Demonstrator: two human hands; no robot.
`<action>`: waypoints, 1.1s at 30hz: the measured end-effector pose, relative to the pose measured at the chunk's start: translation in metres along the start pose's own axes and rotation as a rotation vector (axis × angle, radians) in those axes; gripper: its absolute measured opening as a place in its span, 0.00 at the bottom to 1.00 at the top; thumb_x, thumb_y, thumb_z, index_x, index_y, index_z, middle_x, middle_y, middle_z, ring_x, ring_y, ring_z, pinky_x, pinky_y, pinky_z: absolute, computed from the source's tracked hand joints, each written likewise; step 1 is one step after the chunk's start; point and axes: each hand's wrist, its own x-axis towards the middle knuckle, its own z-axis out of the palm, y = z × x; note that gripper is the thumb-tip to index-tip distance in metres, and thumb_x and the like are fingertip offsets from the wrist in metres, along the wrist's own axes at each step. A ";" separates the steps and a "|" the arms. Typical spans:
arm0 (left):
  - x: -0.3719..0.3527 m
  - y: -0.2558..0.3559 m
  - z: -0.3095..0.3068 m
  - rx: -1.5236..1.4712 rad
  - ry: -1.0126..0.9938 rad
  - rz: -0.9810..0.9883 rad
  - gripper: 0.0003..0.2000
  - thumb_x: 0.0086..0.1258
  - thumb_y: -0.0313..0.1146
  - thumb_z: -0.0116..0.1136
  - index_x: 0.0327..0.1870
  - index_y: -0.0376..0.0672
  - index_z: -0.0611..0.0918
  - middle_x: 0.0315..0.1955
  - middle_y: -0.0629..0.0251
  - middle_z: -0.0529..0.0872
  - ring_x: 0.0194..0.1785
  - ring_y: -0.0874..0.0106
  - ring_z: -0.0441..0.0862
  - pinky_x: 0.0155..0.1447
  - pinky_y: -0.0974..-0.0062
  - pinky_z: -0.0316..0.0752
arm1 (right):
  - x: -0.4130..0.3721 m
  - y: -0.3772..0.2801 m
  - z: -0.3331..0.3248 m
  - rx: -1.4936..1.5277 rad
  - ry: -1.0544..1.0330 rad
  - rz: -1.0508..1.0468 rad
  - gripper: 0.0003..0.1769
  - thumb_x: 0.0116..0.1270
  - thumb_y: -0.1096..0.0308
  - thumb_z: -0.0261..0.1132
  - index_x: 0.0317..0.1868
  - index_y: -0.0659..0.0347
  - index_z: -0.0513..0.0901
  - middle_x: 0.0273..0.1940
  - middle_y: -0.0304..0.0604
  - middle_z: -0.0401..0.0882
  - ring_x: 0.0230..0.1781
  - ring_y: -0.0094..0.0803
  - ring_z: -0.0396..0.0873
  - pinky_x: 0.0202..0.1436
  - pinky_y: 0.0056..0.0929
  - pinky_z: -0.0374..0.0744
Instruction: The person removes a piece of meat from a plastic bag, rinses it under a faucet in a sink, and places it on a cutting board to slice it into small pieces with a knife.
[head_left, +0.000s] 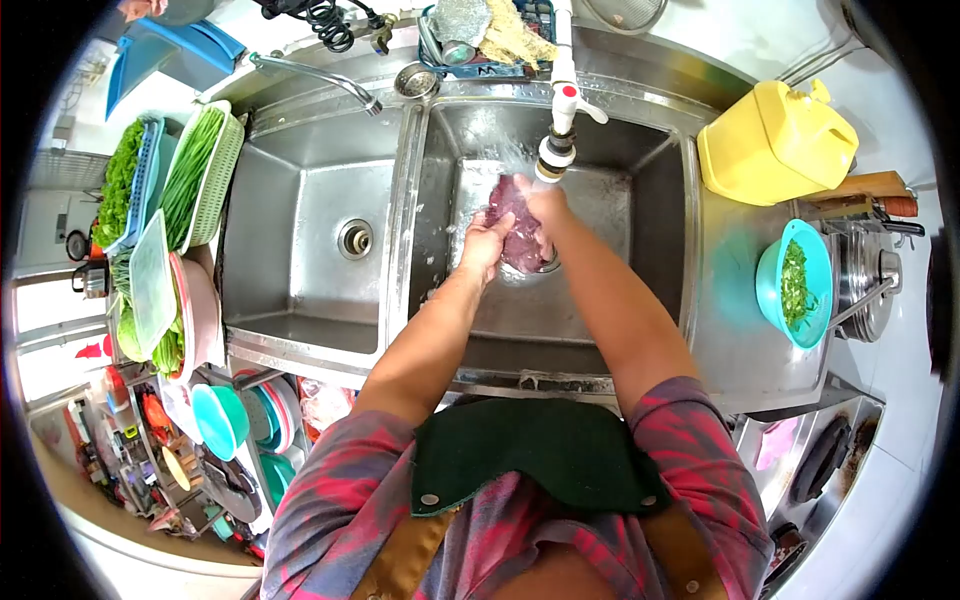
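A piece of dark red raw meat (522,243) is held between both hands over the right sink basin (590,300). My left hand (486,243) grips its left side, thumb across the top. At its upper right edge, my right hand (543,205) has its fingers closed on it, partly hidden under the tap. Water runs from the white tap (557,150) and splashes around the meat. The drain below is mostly covered by the meat and hand.
The left basin (330,290) has an open drain. A yellow jug (765,145) and a turquoise bowl (770,280) of chopped greens stand right. Baskets of green vegetables (195,165) line the left. A metal faucet (320,80) reaches over the left basin; a blue basket (490,70) sits behind.
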 end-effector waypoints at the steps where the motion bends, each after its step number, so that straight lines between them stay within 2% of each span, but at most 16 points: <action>1: 0.002 -0.002 -0.004 -0.001 0.006 0.004 0.13 0.65 0.33 0.58 0.47 0.38 0.75 0.40 0.60 0.82 0.41 0.68 0.81 0.46 0.69 0.77 | 0.006 -0.004 0.003 -0.003 0.097 -0.022 0.22 0.57 0.58 0.66 0.46 0.65 0.76 0.34 0.46 0.80 0.33 0.33 0.79 0.38 0.32 0.76; 3: 0.001 -0.001 -0.004 -0.047 0.048 -0.018 0.15 0.66 0.38 0.56 0.48 0.38 0.75 0.41 0.59 0.82 0.41 0.67 0.81 0.46 0.68 0.77 | 0.018 0.012 0.001 0.240 -0.080 -0.110 0.19 0.56 0.63 0.67 0.46 0.63 0.77 0.38 0.43 0.79 0.38 0.31 0.78 0.42 0.32 0.75; 5: -0.001 0.006 0.002 -0.089 0.117 -0.052 0.16 0.67 0.41 0.54 0.47 0.38 0.75 0.41 0.58 0.82 0.40 0.67 0.80 0.47 0.68 0.77 | 0.007 0.018 -0.004 0.687 -0.564 -0.121 0.16 0.53 0.63 0.70 0.39 0.63 0.79 0.35 0.44 0.80 0.35 0.32 0.78 0.41 0.32 0.75; 7: -0.003 0.013 0.007 0.009 0.234 -0.127 0.15 0.68 0.40 0.54 0.45 0.37 0.77 0.35 0.62 0.82 0.34 0.72 0.79 0.42 0.74 0.75 | -0.025 -0.009 -0.012 0.749 -0.561 -0.026 0.15 0.51 0.67 0.71 0.37 0.62 0.79 0.34 0.42 0.80 0.33 0.33 0.77 0.40 0.31 0.75; 10: -0.008 0.005 0.014 0.121 0.131 -0.065 0.14 0.66 0.37 0.56 0.46 0.37 0.75 0.36 0.62 0.82 0.36 0.73 0.78 0.42 0.74 0.75 | -0.019 -0.009 -0.005 0.140 0.051 -0.078 0.15 0.51 0.64 0.69 0.34 0.68 0.79 0.31 0.46 0.81 0.31 0.35 0.79 0.36 0.34 0.75; 15: 0.000 0.002 0.027 0.492 -0.158 0.214 0.15 0.63 0.27 0.57 0.50 0.40 0.74 0.40 0.63 0.81 0.41 0.74 0.78 0.47 0.73 0.73 | 0.013 0.019 -0.018 0.102 0.057 0.091 0.22 0.57 0.55 0.65 0.41 0.68 0.79 0.36 0.46 0.80 0.33 0.31 0.77 0.36 0.34 0.74; 17: 0.016 0.004 0.026 0.606 -0.031 0.155 0.15 0.64 0.30 0.56 0.52 0.39 0.73 0.41 0.61 0.81 0.42 0.72 0.78 0.47 0.73 0.73 | 0.046 0.055 -0.010 0.678 -0.151 0.348 0.28 0.56 0.53 0.65 0.47 0.69 0.75 0.38 0.47 0.79 0.37 0.37 0.78 0.39 0.37 0.76; 19: 0.031 0.001 0.023 0.719 0.096 0.097 0.16 0.66 0.32 0.54 0.53 0.38 0.72 0.41 0.58 0.81 0.42 0.70 0.78 0.46 0.72 0.73 | -0.014 0.014 -0.031 0.443 -0.214 0.273 0.27 0.55 0.54 0.66 0.48 0.67 0.74 0.38 0.46 0.78 0.37 0.37 0.78 0.39 0.38 0.77; 21: 0.038 -0.001 0.021 0.496 0.375 0.133 0.18 0.69 0.40 0.50 0.53 0.35 0.72 0.43 0.53 0.80 0.43 0.65 0.79 0.43 0.69 0.73 | -0.048 0.003 -0.039 0.206 -0.273 0.198 0.26 0.55 0.55 0.66 0.48 0.64 0.73 0.37 0.45 0.78 0.37 0.38 0.78 0.38 0.40 0.79; 23: 0.045 0.009 0.013 0.394 0.390 -0.107 0.22 0.69 0.44 0.49 0.54 0.33 0.70 0.46 0.51 0.79 0.43 0.60 0.79 0.42 0.66 0.74 | -0.053 0.010 -0.042 0.154 -0.388 0.272 0.24 0.53 0.57 0.68 0.47 0.59 0.73 0.34 0.41 0.77 0.36 0.36 0.78 0.35 0.40 0.82; 25: 0.041 0.018 0.018 -0.178 0.410 -0.298 0.23 0.69 0.44 0.49 0.54 0.33 0.70 0.49 0.50 0.76 0.44 0.57 0.78 0.46 0.63 0.74 | -0.048 0.018 -0.045 0.239 -0.450 0.315 0.22 0.51 0.59 0.69 0.45 0.56 0.74 0.32 0.38 0.77 0.36 0.30 0.78 0.29 0.37 0.82; 27: 0.044 0.006 0.019 -0.290 0.342 -0.278 0.25 0.69 0.45 0.49 0.59 0.34 0.65 0.51 0.51 0.74 0.47 0.56 0.77 0.51 0.58 0.73 | -0.046 0.018 -0.041 0.328 -0.258 0.236 0.20 0.50 0.62 0.69 0.42 0.58 0.74 0.29 0.39 0.76 0.36 0.37 0.78 0.34 0.40 0.81; 28: 0.060 -0.019 0.014 -0.054 0.397 -0.143 0.28 0.68 0.47 0.50 0.61 0.36 0.61 0.52 0.51 0.74 0.49 0.56 0.76 0.51 0.56 0.73 | -0.044 0.020 -0.035 0.333 -0.258 0.237 0.20 0.50 0.62 0.69 0.42 0.58 0.74 0.29 0.39 0.76 0.36 0.37 0.78 0.34 0.40 0.81; 29: 0.070 -0.035 0.015 0.182 0.444 -0.007 0.31 0.67 0.48 0.51 0.63 0.37 0.58 0.52 0.52 0.73 0.50 0.57 0.75 0.51 0.53 0.72 | -0.041 0.025 -0.025 0.079 -0.012 -0.043 0.18 0.50 0.66 0.67 0.42 0.60 0.74 0.30 0.41 0.76 0.35 0.41 0.78 0.38 0.41 0.79; 30: 0.047 -0.011 0.043 0.190 0.441 -0.144 0.35 0.63 0.51 0.57 0.63 0.40 0.55 0.52 0.53 0.73 0.50 0.61 0.75 0.47 0.57 0.73 | -0.038 0.026 -0.019 -0.179 0.236 -0.321 0.17 0.50 0.69 0.65 0.41 0.61 0.74 0.31 0.43 0.76 0.34 0.45 0.77 0.42 0.41 0.77; 33: 0.049 0.008 0.032 -0.066 0.015 -0.366 0.27 0.59 0.51 0.62 0.49 0.40 0.68 0.33 0.58 0.80 0.34 0.65 0.79 0.38 0.67 0.75 | -0.065 0.009 -0.025 -0.274 0.161 -0.711 0.19 0.51 0.74 0.62 0.46 0.62 0.74 0.39 0.50 0.77 0.39 0.51 0.75 0.49 0.42 0.73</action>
